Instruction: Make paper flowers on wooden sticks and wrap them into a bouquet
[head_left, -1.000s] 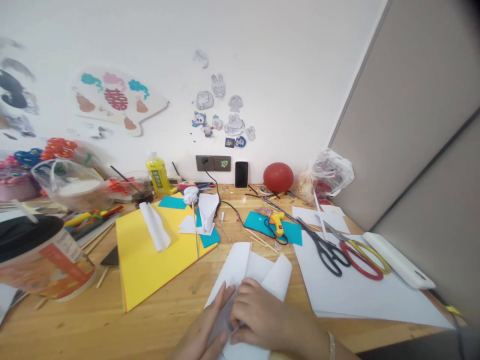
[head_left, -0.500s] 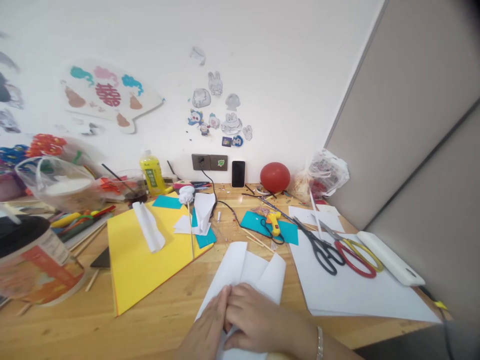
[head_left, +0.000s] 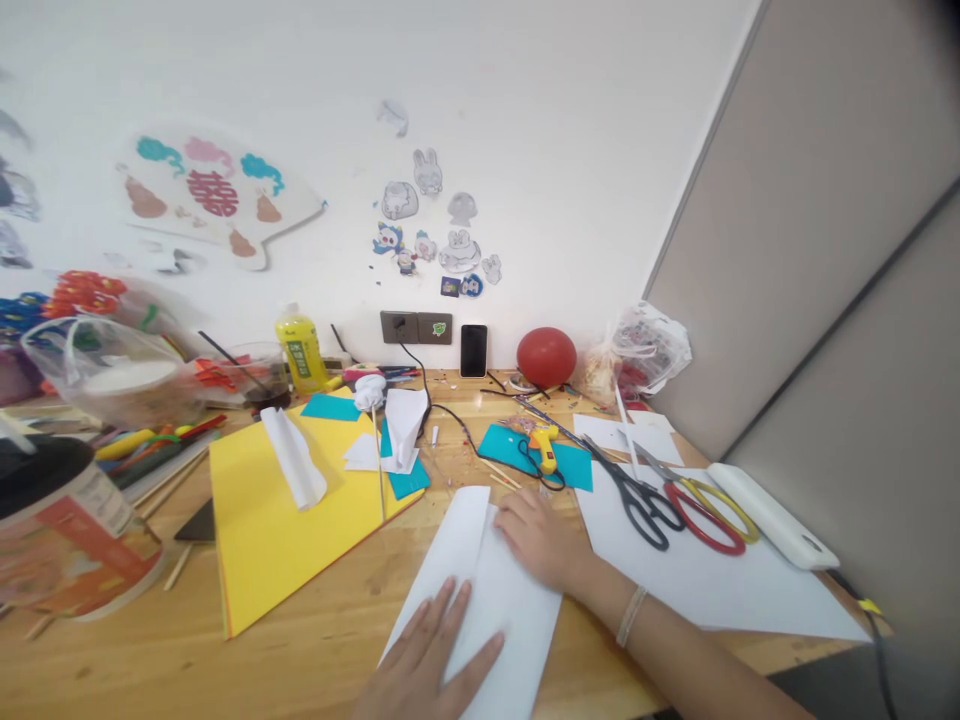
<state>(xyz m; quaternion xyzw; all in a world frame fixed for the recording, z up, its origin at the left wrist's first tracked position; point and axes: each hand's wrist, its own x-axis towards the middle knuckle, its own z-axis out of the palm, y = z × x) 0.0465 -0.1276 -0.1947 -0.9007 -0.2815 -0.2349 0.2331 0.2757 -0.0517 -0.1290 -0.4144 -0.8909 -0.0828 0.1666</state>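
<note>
Your left hand (head_left: 424,665), spread wide, lies on the folded white paper (head_left: 521,610) running lengthwise away from you on the desk (head_left: 322,620), as your right hand (head_left: 544,540), its grip unclear, rests nearer the far end.

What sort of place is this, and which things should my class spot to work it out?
It looks like a craft worktable, though whether at home or in a studio I cannot tell. The signs: folded white paper, black-handled scissors, and what looks like a yellow glue gun.
</note>
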